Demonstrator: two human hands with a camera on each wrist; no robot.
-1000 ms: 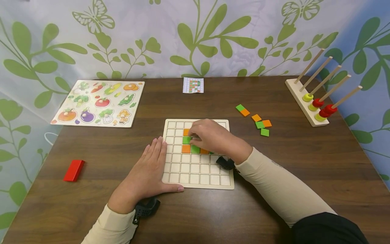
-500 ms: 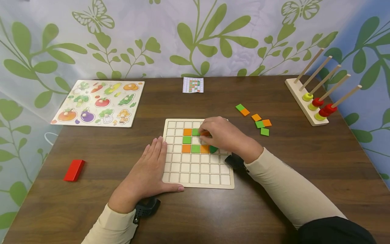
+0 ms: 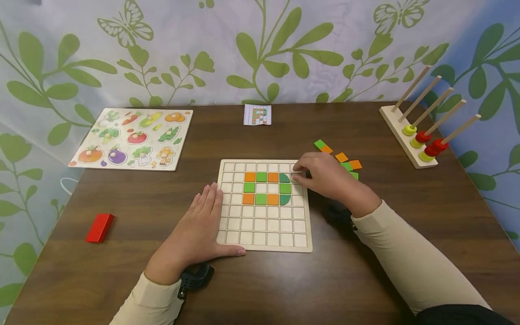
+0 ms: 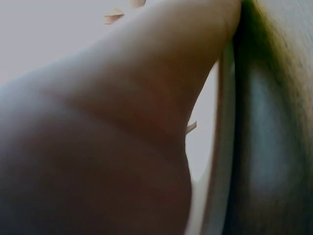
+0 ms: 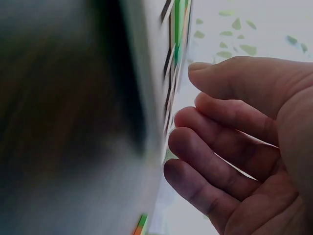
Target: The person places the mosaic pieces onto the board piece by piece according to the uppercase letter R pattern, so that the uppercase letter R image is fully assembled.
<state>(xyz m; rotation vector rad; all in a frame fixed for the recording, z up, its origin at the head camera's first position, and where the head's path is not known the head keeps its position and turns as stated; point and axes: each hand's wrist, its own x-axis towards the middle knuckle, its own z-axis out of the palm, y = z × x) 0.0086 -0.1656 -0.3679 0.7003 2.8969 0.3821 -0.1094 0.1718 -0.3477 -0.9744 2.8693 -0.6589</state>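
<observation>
A wooden grid board (image 3: 260, 225) lies in the middle of the table. Orange and green square tiles (image 3: 261, 177) sit in its cells as a ring, with two dark green rounded tiles (image 3: 285, 199) at the ring's right corners. My left hand (image 3: 195, 230) rests flat along the board's left side, thumb by the near edge. Over the board's right edge is my right hand (image 3: 329, 176), fingers loosely bent and thumb apart from them. The right wrist view shows nothing between those fingers (image 5: 215, 181). Beyond this hand lie loose tiles (image 3: 342, 157), some partly hidden by it.
A small pattern card (image 3: 257, 114) lies at the table's back edge. The vegetable puzzle (image 3: 130, 151) is at back left, above a red block (image 3: 99, 228). At back right stands a peg stacker (image 3: 406, 135) with yellow and red rings. A patterned curtain (image 3: 227, 58) hangs behind.
My right hand has moved right, from over the tile ring to the board's right edge, uncovering the ring's right side. My left hand has stayed in place.
</observation>
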